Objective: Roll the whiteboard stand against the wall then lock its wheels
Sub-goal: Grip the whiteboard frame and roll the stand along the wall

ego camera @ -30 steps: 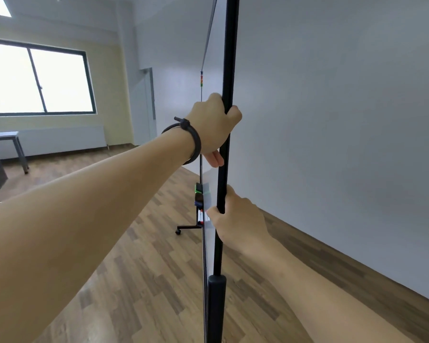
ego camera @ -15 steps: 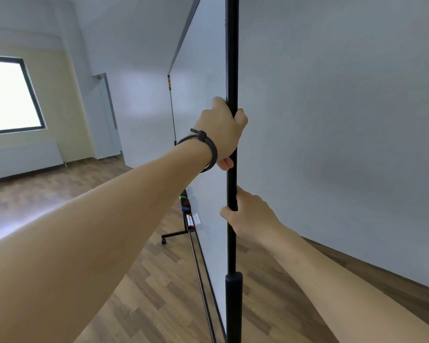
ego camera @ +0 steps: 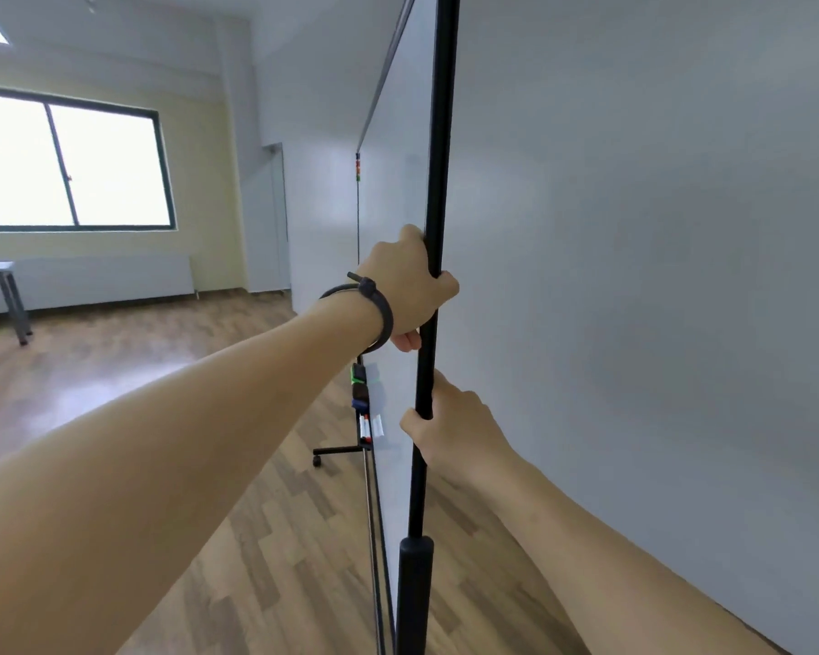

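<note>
A window (ego camera: 67,158) is glowing at the upper left of the frame, above a wooden floor (ego camera: 138,371). Near centre, the left hand (ego camera: 405,286), wearing a dark wristband (ego camera: 379,309), is wrapping its fingers tight around the black pole (ego camera: 438,134) of the whiteboard stand (ego camera: 398,257). Just below, the right hand (ego camera: 455,427) is gripping the same pole, fingers curled behind it. The stand is standing edge-on mid-frame, near the grey wall (ego camera: 658,276) filling the right.

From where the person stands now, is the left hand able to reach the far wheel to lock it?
Probably not. The left hand grips the black pole high up, while the wheel sits on the floor at the stand's far end.
</note>
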